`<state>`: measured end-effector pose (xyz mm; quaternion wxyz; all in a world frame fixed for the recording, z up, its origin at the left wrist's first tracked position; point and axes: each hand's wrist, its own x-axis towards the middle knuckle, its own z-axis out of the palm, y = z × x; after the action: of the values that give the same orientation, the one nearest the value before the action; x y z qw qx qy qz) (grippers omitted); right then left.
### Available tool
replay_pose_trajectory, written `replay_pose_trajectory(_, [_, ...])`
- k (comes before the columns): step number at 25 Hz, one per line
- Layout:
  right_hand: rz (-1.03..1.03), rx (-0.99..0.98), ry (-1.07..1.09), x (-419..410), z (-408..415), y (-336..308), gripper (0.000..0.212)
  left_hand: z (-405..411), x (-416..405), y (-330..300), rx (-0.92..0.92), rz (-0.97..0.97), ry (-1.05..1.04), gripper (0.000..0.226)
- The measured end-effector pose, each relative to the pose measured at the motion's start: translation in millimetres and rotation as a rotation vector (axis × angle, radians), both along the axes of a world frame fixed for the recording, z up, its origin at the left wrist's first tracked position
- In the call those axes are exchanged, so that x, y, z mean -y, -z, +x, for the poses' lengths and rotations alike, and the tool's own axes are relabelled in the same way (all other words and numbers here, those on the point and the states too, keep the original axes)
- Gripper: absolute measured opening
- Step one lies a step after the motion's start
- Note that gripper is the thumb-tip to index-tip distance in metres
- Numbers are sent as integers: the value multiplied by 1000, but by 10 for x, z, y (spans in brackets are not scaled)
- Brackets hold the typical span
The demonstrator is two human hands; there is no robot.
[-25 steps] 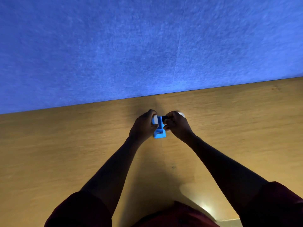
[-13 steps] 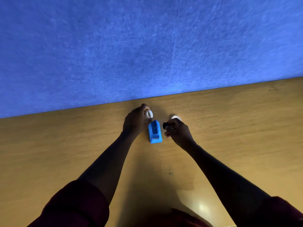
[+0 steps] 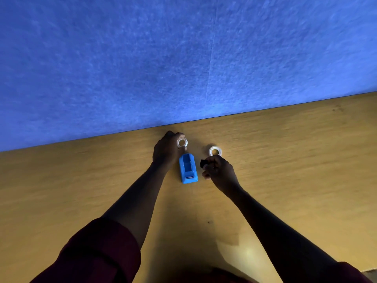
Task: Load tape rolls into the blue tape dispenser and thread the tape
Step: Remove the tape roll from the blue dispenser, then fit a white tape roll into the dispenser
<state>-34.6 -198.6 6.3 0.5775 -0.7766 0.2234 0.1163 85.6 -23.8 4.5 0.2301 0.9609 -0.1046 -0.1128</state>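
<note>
Loading has barely begun: the blue dispenser [image 3: 188, 170] sits empty between the hands, left hand [image 3: 166, 149] pinching 1 tape roll [image 3: 182, 142], right hand [image 3: 218, 172] pinching a black spindle [image 3: 203, 162], with the second roll [image 3: 215, 151] just beyond its knuckles.

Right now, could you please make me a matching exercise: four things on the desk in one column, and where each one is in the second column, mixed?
Things:
1. blue tape dispenser
2. small black piece
3. tape roll nearest the wall
4. second tape roll

Places:
A. lying free on the desk
B. in the left hand
C. standing between both hands
D. in the right hand

Pairs: 1-C, 2-D, 3-B, 4-A
</note>
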Motion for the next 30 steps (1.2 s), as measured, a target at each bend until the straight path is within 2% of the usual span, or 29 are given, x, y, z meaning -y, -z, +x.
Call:
replay_pose_trajectory(7, [-19, -24, 21, 38, -52, 32, 18, 63, 109, 37, -49, 12, 4, 49])
replay_pose_trajectory(14, [-19, -16, 19, 64, -95, 57, 10, 97, 134, 34, -70, 42, -8, 49])
replay_pose_trajectory(22, [-47, -3, -9, 62, -103, 52, 11, 82, 51, 60, -97, -35, -21, 57])
replay_pose_trajectory(26, [-43, 19, -8, 52, -109, -6, 10, -40, -65, -10, 10, -144, -74, 45])
replay_pose_trajectory(30, [-24, 56, -36, 25, -97, -101, 11, -417, -191, -137, 115, -282, -23, 36])
